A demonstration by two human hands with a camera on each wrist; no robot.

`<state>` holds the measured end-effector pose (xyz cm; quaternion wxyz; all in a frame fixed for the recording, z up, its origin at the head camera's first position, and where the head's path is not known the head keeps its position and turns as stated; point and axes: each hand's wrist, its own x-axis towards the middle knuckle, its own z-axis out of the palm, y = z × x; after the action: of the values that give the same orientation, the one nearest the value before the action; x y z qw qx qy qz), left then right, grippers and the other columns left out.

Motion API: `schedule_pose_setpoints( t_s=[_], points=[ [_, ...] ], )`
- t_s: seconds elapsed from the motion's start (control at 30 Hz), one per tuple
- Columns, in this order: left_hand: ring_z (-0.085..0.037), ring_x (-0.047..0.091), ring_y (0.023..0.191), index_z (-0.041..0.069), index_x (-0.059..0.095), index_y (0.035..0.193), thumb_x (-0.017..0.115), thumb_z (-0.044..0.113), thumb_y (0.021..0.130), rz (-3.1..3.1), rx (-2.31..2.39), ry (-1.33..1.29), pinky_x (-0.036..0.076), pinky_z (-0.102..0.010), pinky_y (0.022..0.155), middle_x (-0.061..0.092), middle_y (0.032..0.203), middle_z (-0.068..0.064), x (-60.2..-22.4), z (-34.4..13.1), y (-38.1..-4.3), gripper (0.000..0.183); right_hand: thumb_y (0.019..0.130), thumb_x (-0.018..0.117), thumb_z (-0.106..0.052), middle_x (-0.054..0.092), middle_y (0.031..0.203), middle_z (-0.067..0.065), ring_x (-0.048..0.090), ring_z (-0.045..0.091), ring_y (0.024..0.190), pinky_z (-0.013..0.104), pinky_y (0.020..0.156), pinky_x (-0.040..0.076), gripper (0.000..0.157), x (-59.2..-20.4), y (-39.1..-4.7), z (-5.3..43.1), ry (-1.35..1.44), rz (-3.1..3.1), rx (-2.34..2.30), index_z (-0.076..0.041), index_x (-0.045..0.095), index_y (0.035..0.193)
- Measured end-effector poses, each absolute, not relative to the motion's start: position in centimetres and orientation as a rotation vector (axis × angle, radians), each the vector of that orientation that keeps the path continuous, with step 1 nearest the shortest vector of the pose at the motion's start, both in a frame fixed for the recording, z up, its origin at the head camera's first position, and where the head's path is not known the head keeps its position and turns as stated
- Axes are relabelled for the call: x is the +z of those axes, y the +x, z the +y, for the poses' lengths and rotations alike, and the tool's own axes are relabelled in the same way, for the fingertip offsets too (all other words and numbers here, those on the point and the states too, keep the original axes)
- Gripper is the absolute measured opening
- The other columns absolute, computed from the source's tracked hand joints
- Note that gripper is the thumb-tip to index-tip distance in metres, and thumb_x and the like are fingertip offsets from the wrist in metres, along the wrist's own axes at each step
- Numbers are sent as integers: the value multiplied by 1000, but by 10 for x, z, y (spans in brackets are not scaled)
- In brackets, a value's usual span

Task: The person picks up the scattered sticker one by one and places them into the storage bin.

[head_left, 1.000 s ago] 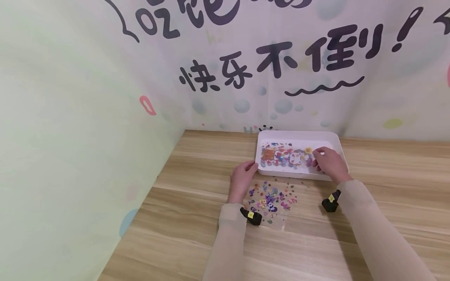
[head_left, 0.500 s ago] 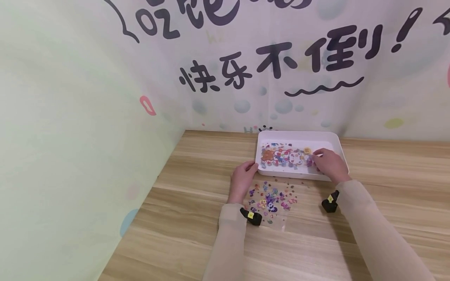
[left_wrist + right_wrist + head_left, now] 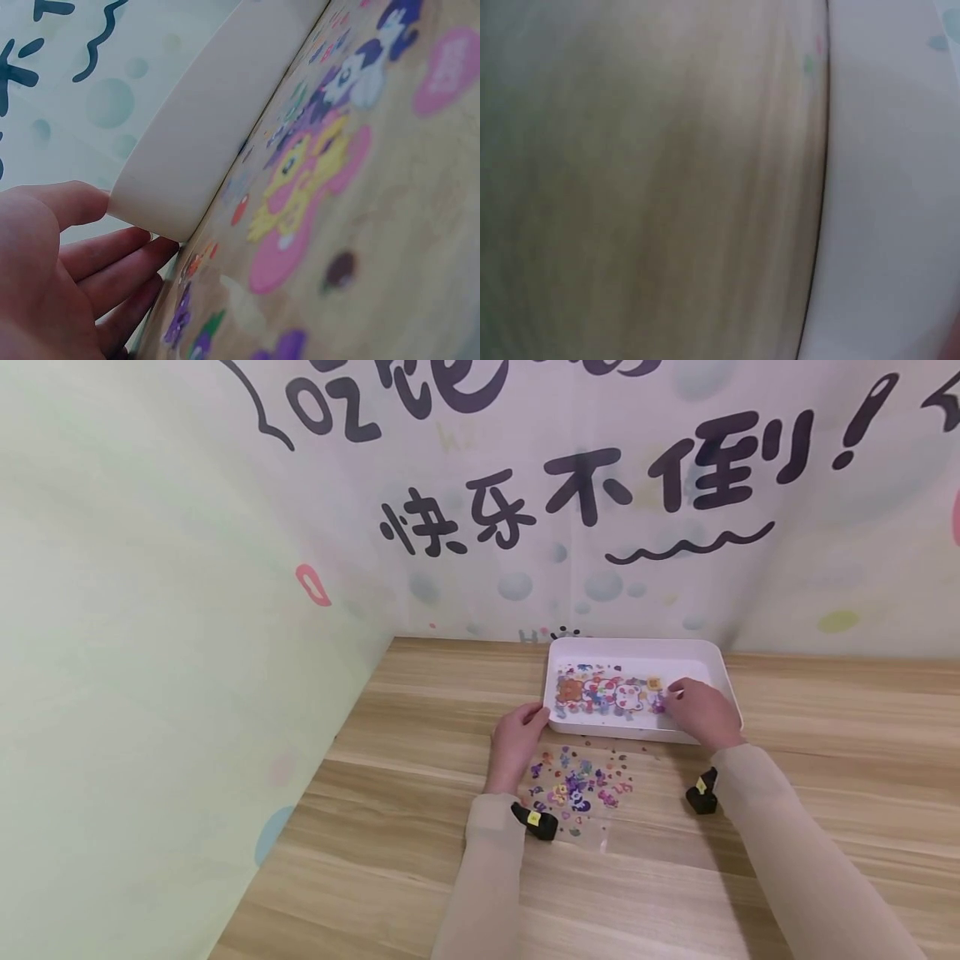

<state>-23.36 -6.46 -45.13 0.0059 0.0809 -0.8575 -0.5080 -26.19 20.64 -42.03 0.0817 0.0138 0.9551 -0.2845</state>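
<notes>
A white tray point(image 3: 637, 732) stands at the back of the table against the wall. Inside it lies a clear sheet of stickers point(image 3: 628, 697), with bear faces and a yellow piece at its right end. My left hand point(image 3: 517, 739) grips the tray's near left corner, thumb at the rim and fingers low against the outer wall in the left wrist view. Reaching over the tray's near right side, my right hand point(image 3: 703, 710) has curled fingers pinching at the right end of the sticker sheet; its fingertips are partly hidden.
In front of the tray, a second clear sheet with pony stickers point(image 3: 577, 793) lies flat on the wooden table point(image 3: 405, 827). A printed cloth wall point(image 3: 480, 585) rises behind, and another point(image 3: 150, 652) runs along the left.
The right hand has shifted slightly inside the tray, and the stickers at the sheet's right end sit a little further left. The left hand has stayed at the corner.
</notes>
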Motion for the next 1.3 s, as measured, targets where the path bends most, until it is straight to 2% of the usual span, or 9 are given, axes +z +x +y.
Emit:
schedule_pose_setpoints(
  t_s=[0.2,0.6,0.77,0.9,1.13,1.3],
  points=[
    [-6,56,95,28,61,113,50,47,87,-2679,-1591,252,45,-27,81,62,104,12,-450,-65,-233,34,89,40,-21,50,118,27,49,36,94,51,75,39,38,-421,-261,207,-6,2912,-803,5,49,117],
    [-7,55,99,28,60,115,50,48,86,-2685,-1592,250,44,-28,84,61,107,12,-450,-67,-233,36,89,40,-24,47,121,26,48,38,99,51,77,39,43,-422,-262,206,42,2917,-884,3,43,123],
    [-9,54,102,29,60,114,50,49,86,-2687,-1599,245,43,-31,87,60,109,11,-450,-67,-232,36,92,40,-28,52,111,24,52,33,89,41,67,43,42,-423,-259,207,66,2897,-1002,0,43,124],
    [-10,53,105,30,59,116,50,50,85,-2691,-1615,242,42,-32,89,59,112,11,-450,-65,-233,37,94,40,-32,54,101,19,52,26,79,33,60,41,42,-423,-257,210,56,2894,-1076,-3,42,125],
    [-11,51,109,31,57,118,47,51,86,-2708,-1614,244,42,-33,90,57,117,10,-450,-63,-233,38,94,39,-32,58,95,15,52,24,77,31,59,40,41,-415,-250,213,24,2904,-1143,-7,43,126],
    [-14,49,112,30,56,119,46,50,87,-2717,-1563,239,39,-38,93,57,118,9,-449,-63,-232,39,94,38,-34,59,93,15,53,24,76,32,58,41,41,-411,-240,217,-16,2927,-1199,-7,45,125]
  ],
)
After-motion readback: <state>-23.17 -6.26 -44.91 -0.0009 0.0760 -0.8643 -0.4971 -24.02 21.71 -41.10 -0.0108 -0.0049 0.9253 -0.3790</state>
